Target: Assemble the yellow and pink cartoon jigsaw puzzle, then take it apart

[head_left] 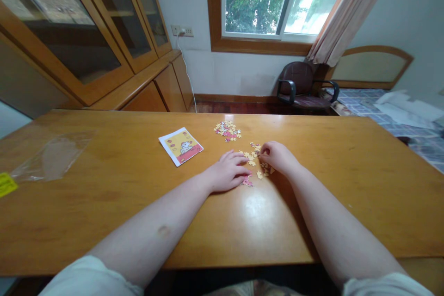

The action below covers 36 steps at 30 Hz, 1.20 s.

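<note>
My left hand (229,171) lies on the table with its fingers spread, the tips at the edge of some loose jigsaw pieces. Yellow puzzle pieces (252,163) are scattered between my two hands, and pink puzzle pieces (247,181) lie by my left fingertips. My right hand (276,156) is closed, thumb and fingers pinched together over the yellow pieces; what it pinches is too small to make out. Farther back sits a mixed pile of puzzle pieces (227,131). To the left lies a square picture card (181,146) showing a white cartoon animal on yellow and red.
A wooden table (138,222) spans the view. On its left are a clear plastic bag (52,157) and a yellow label (7,185). Beyond it stand a glass-door cabinet (138,62), an office chair (305,85) and a bed (385,111).
</note>
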### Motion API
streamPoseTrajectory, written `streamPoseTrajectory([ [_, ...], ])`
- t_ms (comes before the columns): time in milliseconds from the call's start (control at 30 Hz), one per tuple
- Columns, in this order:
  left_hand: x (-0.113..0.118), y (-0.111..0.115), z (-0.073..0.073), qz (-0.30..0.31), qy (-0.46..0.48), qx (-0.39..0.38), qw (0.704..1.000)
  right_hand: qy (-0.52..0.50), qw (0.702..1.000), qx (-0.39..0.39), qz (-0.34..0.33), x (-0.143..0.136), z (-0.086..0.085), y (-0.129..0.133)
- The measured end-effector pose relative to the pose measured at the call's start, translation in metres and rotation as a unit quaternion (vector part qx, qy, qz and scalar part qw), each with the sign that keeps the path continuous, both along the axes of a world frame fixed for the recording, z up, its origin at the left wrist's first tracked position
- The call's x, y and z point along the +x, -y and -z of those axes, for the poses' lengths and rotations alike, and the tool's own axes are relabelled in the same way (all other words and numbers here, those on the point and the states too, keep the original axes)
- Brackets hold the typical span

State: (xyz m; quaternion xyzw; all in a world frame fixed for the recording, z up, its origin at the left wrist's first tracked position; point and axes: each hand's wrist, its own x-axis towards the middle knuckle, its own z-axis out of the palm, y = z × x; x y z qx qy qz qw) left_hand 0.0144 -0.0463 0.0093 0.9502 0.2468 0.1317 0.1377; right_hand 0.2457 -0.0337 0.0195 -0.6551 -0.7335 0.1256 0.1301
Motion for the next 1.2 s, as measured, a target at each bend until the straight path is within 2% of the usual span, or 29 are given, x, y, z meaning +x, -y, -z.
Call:
streamPoseTrajectory([
  [133,0.001,-0.002,-0.003,-0.041,0.01,0.003,0.999,0.023,0.997,-0.027,0.064,0.017,-0.006,-0.004],
  [233,0.0,-0.004,-0.003,-0.109,0.003,0.01,0.994,0.05,0.994,-0.056,0.074,0.028,-0.009,-0.005],
  [300,-0.001,-0.006,-0.003,-0.13,-0.007,0.013,0.991,0.038,0.994,-0.08,0.067,0.032,-0.01,-0.005],
  [433,-0.001,-0.008,-0.001,-0.12,-0.012,0.023,0.992,-0.017,0.983,-0.177,0.047,0.035,-0.01,-0.002],
  [567,-0.002,-0.007,0.0,-0.112,-0.01,0.023,0.993,-0.018,0.969,-0.244,0.02,0.037,-0.014,0.003],
  [767,-0.002,-0.006,0.0,-0.102,-0.012,0.011,0.995,-0.033,0.908,-0.416,0.024,0.036,-0.025,0.015],
  [833,-0.001,-0.006,0.0,-0.088,-0.01,0.005,0.996,-0.039,0.897,-0.44,-0.001,0.03,-0.026,0.017],
  [900,-0.001,-0.006,0.0,-0.081,-0.003,0.003,0.997,-0.024,0.919,-0.392,-0.025,0.023,-0.025,0.016],
  [1000,-0.001,-0.007,0.001,-0.112,0.022,0.006,0.993,0.027,0.97,-0.239,-0.033,0.01,-0.017,0.013],
  [1067,-0.002,-0.009,0.001,-0.148,0.043,0.004,0.988,0.031,0.978,-0.203,-0.04,0.004,-0.01,0.009],
  [1200,-0.004,-0.011,0.002,-0.201,0.062,-0.001,0.978,-0.022,0.988,-0.154,0.024,0.002,0.001,0.002],
])
